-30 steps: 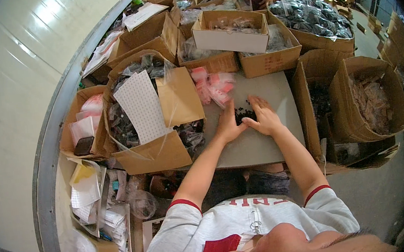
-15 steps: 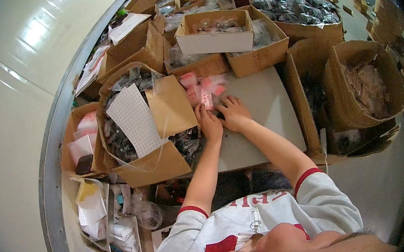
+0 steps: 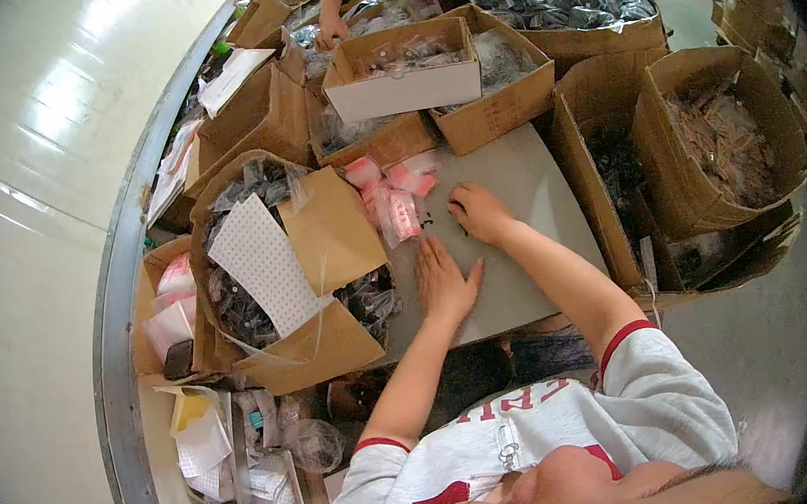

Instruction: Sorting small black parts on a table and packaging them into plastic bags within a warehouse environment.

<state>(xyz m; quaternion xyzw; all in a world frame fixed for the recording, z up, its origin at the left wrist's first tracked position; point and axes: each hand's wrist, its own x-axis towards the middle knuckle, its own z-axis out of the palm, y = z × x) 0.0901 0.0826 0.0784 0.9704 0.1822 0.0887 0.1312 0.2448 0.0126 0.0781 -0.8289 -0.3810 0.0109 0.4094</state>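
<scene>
My left hand [image 3: 444,279] lies on the grey tabletop [image 3: 525,172] with its fingers stretched out and the thumb apart, holding nothing. Its fingertips come close to a pile of small pink-and-white plastic bags [image 3: 402,214]. A few tiny black pieces [image 3: 426,219] lie beside the bags, between my two hands; their kind is too small to tell. To the right of them, my right hand [image 3: 481,212] rests on the table with its fingers curled in. A dark bit shows under those fingers, but what they hold is mostly hidden.
At left stands an open carton [image 3: 312,369] of dark bagged parts, with a white dotted sheet [image 3: 269,263] on top. A white box [image 3: 404,91] sits on cartons at the back. Tall cartons [image 3: 651,136] border the right side. Across the table is another person's hand [image 3: 330,31].
My hands have moved apart: the left drew back toward me and flattened, the right shifted right and curled. Black pieces now show between them. The other person's arm has reached down at the back.
</scene>
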